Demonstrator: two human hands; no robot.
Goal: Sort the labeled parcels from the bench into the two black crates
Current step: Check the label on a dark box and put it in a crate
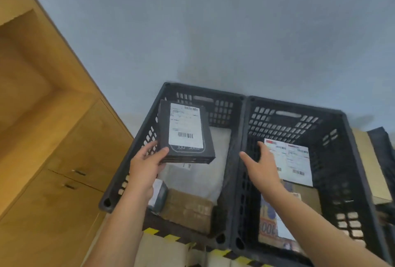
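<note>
left hand [147, 160] grips black box [186, 132] by near corner, thumb on top, label up, box held above left crate [205, 92]. inside left crate: grey bag [213, 172], brown carton [188, 209]. right crate [299, 106] touches left crate's right wall; white-labelled parcel [297, 160] inside it. right hand [263, 166] just right of left crate, fingers loosely spread, holding nothing.

I see soft, even indoor light, a dim shadow smudged on the grey floor [192, 59]; everything is slightly blurred, edges bowed by the wide lens
</note>
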